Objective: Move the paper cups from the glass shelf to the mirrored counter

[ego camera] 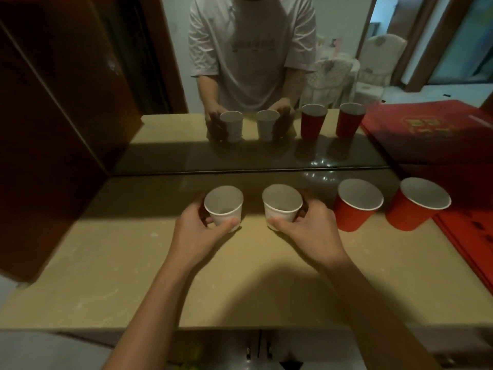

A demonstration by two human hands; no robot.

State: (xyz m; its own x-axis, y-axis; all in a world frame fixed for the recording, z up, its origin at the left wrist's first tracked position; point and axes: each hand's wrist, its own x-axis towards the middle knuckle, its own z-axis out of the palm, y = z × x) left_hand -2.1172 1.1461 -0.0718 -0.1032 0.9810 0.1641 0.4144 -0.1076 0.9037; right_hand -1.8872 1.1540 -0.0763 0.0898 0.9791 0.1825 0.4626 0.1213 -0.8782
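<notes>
white paper cups [223,206] in both hands

Beige table [112,284] backed by a mirror; standing on it in a row, two white paper cups [224,208] [282,209] and two red cups [357,204] [418,202]. At far right, a red box [469,236] lying flat.

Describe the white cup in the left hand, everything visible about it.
The left white cup is a short, tapered paper cup, plain white inside and out, with a thin rolled rim. It stands upright and looks empty on the beige counter, near the mirror, apart from the other white cup. The left hand wraps it: thumb across the near wall, fingers round the far side. Its reflection shows in the mirror.
</notes>
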